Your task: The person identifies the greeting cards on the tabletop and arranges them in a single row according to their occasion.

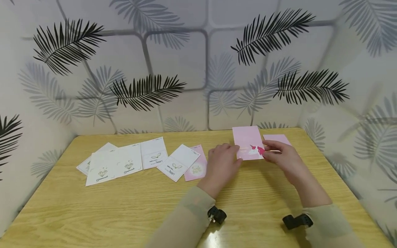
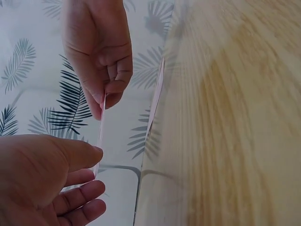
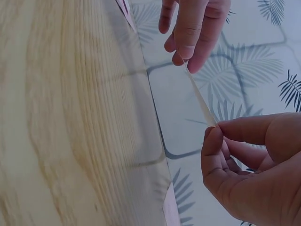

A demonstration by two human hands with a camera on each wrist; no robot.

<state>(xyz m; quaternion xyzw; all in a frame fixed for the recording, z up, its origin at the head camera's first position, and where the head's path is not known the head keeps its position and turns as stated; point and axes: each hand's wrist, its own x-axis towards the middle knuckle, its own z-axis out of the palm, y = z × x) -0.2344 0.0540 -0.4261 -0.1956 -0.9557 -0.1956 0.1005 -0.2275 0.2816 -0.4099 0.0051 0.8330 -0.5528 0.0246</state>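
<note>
A pink card (image 1: 245,137) with a white and magenta unicorn is held up over the back right of the table. My right hand (image 1: 286,160) pinches its lower right edge between thumb and fingertips. At the lower left edge, my left hand (image 1: 222,165) grips the card between thumb and fingers. The left wrist view shows the card (image 2: 101,127) nearly edge-on, between my left hand (image 2: 51,176) below and my right hand (image 2: 99,47) above. It appears as a thin strip (image 3: 201,99) in the right wrist view.
Another pink card (image 1: 277,138) lies behind my right hand. Left of my hands are a pink card with gold lettering (image 1: 195,168), white cards with wings (image 1: 178,163), and white cards with diamonds (image 1: 103,168). A leaf-patterned backdrop (image 1: 186,62) rises behind the wooden table (image 1: 130,210).
</note>
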